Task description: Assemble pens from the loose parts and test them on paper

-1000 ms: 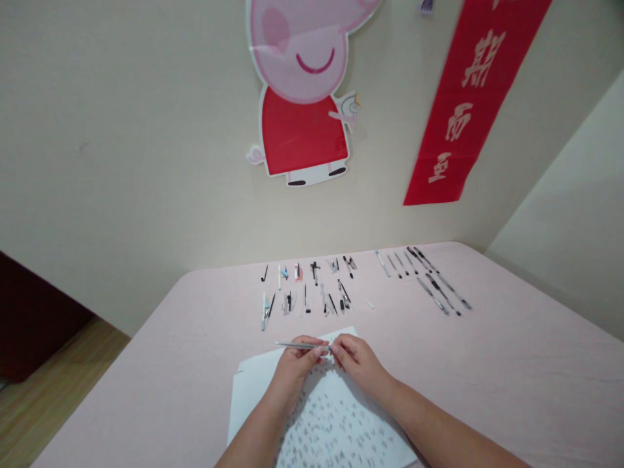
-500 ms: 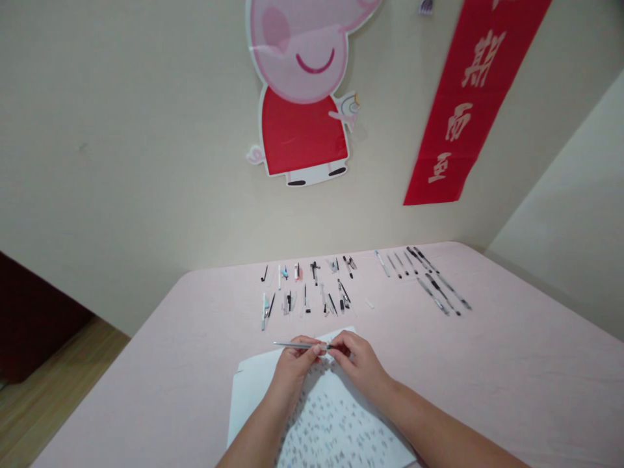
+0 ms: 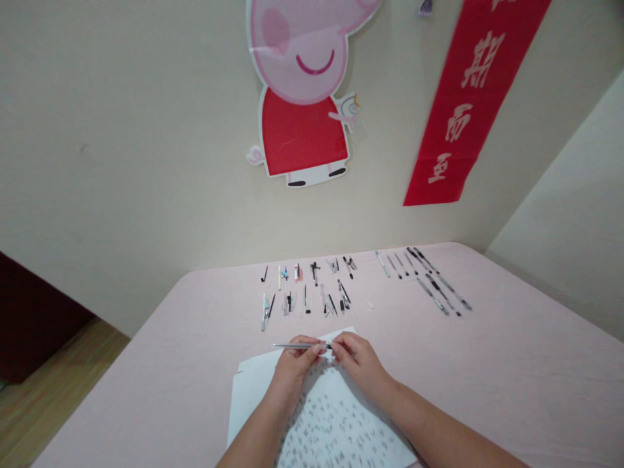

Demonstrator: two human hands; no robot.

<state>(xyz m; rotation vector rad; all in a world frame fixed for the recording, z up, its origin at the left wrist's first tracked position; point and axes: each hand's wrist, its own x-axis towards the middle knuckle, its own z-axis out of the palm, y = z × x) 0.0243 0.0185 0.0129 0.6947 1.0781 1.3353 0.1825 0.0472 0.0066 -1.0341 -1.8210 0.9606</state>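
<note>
A slim grey pen (image 3: 291, 345) lies nearly level above the paper, its thin end pointing left. My left hand (image 3: 298, 361) is closed around its barrel, thumb on top. At the pen's dark right end, my right hand (image 3: 357, 356) pinches with thumb and fingertips; the exact part between those fingers is too small to tell. Under both hands is a sheet of white paper (image 3: 251, 387) covered with small dark handwritten marks, partly hidden by the forearms.
Several small groups of pen parts (image 3: 306, 299) lie in two rows beyond the paper. Several whole pens (image 3: 442, 296) lie at the back right of the pink table (image 3: 487, 364). A small white piece (image 3: 370, 304) sits between them. Behind stands the wall with a pig cutout (image 3: 305, 136) and a red banner (image 3: 439, 149).
My right fingers have shifted slightly right along the pen, and more of its dark end shows. My left hand stays in place.
</note>
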